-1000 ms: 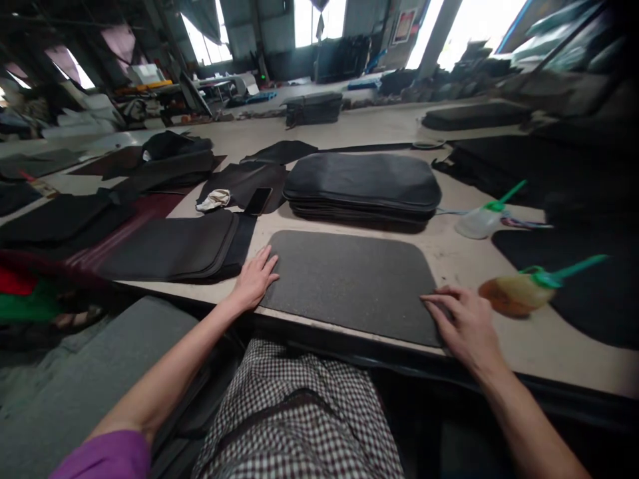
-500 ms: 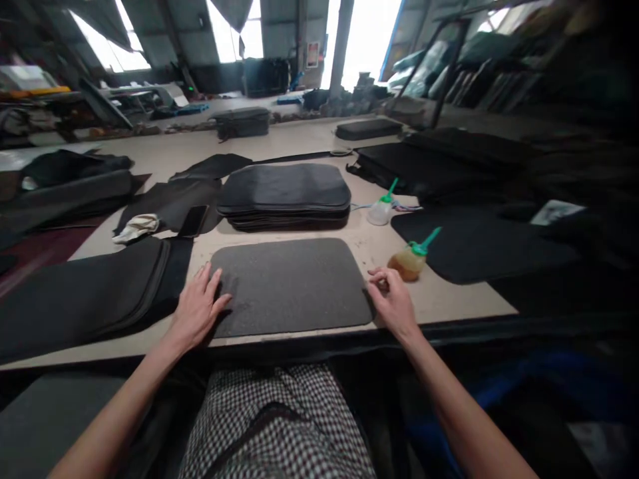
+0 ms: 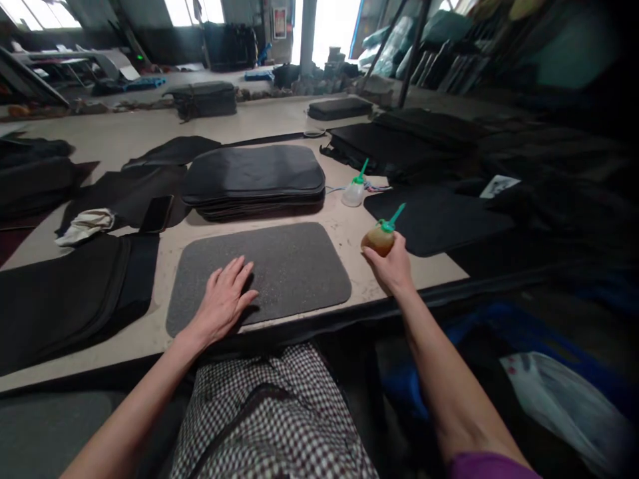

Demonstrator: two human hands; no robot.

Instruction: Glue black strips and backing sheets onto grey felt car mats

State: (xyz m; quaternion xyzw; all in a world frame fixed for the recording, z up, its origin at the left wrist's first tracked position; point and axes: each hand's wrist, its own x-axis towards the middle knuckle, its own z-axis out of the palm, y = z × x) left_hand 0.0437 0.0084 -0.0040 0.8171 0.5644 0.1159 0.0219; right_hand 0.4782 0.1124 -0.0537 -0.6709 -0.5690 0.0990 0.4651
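A grey rounded mat (image 3: 279,266) lies flat near the table's front edge. My left hand (image 3: 224,299) rests open on it, palm down, fingers spread. My right hand (image 3: 392,266) is off the mat's right edge, with its fingers wrapped round a brownish squeeze bottle with a green nozzle (image 3: 382,236) that stands on the table. Behind the mat sits a stack of black rounded pads (image 3: 254,179).
A clear bottle with a green nozzle (image 3: 355,189) stands beyond the brown one. Black mats (image 3: 434,219) lie to the right, folded black material (image 3: 64,293) to the left, with a phone (image 3: 157,213) and a white rag (image 3: 84,226). A white bag (image 3: 564,406) lies on the floor.
My right hand left the mat's right edge and closed on the brown bottle. My left hand slid further onto the mat. The view swung to the right.
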